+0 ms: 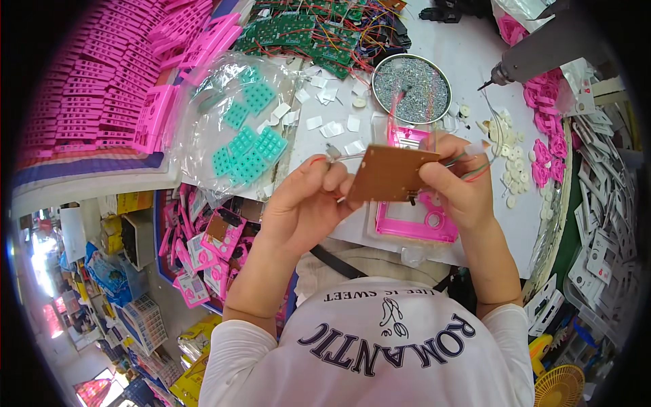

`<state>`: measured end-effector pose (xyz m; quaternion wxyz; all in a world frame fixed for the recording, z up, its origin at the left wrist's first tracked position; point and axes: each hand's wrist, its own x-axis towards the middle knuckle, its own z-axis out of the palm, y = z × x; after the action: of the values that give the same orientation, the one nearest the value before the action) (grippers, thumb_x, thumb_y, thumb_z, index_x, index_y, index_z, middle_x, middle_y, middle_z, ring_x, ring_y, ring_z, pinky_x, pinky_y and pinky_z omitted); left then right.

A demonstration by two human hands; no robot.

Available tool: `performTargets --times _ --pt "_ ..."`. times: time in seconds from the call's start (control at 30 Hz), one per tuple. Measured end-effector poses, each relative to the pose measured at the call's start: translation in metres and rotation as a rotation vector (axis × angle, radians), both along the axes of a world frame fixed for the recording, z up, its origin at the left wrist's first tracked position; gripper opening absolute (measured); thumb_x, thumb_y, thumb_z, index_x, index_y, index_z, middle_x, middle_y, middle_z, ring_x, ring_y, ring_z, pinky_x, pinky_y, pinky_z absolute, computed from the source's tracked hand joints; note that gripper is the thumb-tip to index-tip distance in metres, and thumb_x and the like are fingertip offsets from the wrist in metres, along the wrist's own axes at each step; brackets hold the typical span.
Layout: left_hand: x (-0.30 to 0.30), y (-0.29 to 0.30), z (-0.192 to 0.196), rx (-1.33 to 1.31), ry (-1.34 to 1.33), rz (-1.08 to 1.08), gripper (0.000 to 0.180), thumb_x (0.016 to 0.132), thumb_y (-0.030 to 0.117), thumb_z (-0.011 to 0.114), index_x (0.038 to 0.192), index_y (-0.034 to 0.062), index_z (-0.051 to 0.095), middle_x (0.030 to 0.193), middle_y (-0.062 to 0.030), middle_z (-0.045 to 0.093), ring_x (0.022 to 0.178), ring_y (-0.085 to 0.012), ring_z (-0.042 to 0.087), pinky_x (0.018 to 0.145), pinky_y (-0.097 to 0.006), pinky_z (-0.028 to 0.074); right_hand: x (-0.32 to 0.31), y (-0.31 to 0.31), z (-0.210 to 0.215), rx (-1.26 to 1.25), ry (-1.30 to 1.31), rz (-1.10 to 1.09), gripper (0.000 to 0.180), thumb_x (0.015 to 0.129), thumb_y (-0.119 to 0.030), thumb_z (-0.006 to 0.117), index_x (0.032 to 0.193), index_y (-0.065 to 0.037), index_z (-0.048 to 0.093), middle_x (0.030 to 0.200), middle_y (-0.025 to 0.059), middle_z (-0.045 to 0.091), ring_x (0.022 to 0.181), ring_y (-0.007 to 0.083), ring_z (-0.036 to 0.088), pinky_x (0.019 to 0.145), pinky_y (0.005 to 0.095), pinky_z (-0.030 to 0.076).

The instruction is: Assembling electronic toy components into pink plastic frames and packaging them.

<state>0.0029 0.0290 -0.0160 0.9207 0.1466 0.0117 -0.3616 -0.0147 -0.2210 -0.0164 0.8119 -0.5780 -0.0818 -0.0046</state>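
Observation:
Between both hands, a brown circuit board (392, 175) is held up and tilted, with thin wires trailing from it. My left hand (305, 203) has its fingers closed at the board's left edge, near a wire with a small end piece. My right hand (460, 180) pinches the right edge, thumb on the brown face; red and green wires and a white connector (475, 147) show beside its fingers. Below the board, a pink plastic housing (417, 230) lies on the white table, partly hidden by the board and my right hand.
A round tin of screws (411, 88) stands beyond my hands. An electric screwdriver (502, 73) hangs at upper right. Turquoise keypads (247, 152) lie on a plastic bag at left, near stacked pink housings (102, 74). Green circuit boards (298, 35) are heaped at the back.

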Motion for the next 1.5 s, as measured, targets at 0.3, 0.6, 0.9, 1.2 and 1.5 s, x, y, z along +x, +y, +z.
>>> performTargets --times 0.3,0.6,0.9,1.2,1.5 --pt "-0.042 0.02 -0.016 0.774 -0.278 0.031 0.019 0.102 0.016 0.055 0.105 0.0001 0.065 0.091 -0.0057 0.066 0.078 -0.0089 0.057 0.07 -0.025 0.046 0.0 0.012 0.011 -0.23 -0.014 0.576 0.007 0.086 -0.002 0.074 0.091 0.0 0.071 0.086 0.008 0.067 0.077 0.0128 0.064 0.068 0.0277 0.05" --pt "-0.041 0.0 -0.006 0.6 -0.237 0.356 0.027 0.105 0.021 0.055 0.105 -0.0039 0.065 0.1 -0.0086 0.061 0.079 -0.014 0.055 0.071 -0.028 0.044 -0.017 0.017 -0.011 0.285 -0.054 0.036 0.006 0.09 -0.004 0.07 0.092 -0.002 0.065 0.087 0.0078 0.062 0.069 0.0132 0.06 0.059 0.0257 0.046" --pt "-0.04 0.007 -0.006 0.553 -0.172 0.288 0.04 0.103 0.034 0.054 0.083 -0.0003 0.059 0.093 -0.0078 0.055 0.076 -0.0145 0.049 0.064 -0.031 0.038 -0.02 0.011 -0.019 0.342 0.068 -0.082 0.014 0.093 -0.006 0.069 0.104 0.0 0.062 0.095 0.01 0.065 0.066 0.0128 0.06 0.054 0.0252 0.047" --pt "-0.043 0.055 0.024 1.518 -0.904 -0.225 0.023 0.086 0.017 0.075 0.101 0.0008 0.067 0.077 -0.0084 0.066 0.067 -0.0117 0.059 0.063 -0.026 0.045 -0.022 0.009 -0.003 0.007 0.141 0.104 0.01 0.09 -0.003 0.071 0.099 -0.002 0.067 0.088 0.0037 0.065 0.066 0.0077 0.06 0.056 0.0223 0.047" --pt "-0.038 0.002 -0.001 0.722 -0.385 0.15 0.026 0.102 0.009 0.056 0.124 -0.0038 0.058 0.109 -0.017 0.07 0.082 -0.0201 0.068 0.074 -0.032 0.056 -0.012 0.024 0.013 0.204 0.291 0.118 0.012 0.095 -0.01 0.067 0.103 -0.002 0.07 0.079 0.0025 0.065 0.062 0.0076 0.057 0.055 0.0237 0.046"
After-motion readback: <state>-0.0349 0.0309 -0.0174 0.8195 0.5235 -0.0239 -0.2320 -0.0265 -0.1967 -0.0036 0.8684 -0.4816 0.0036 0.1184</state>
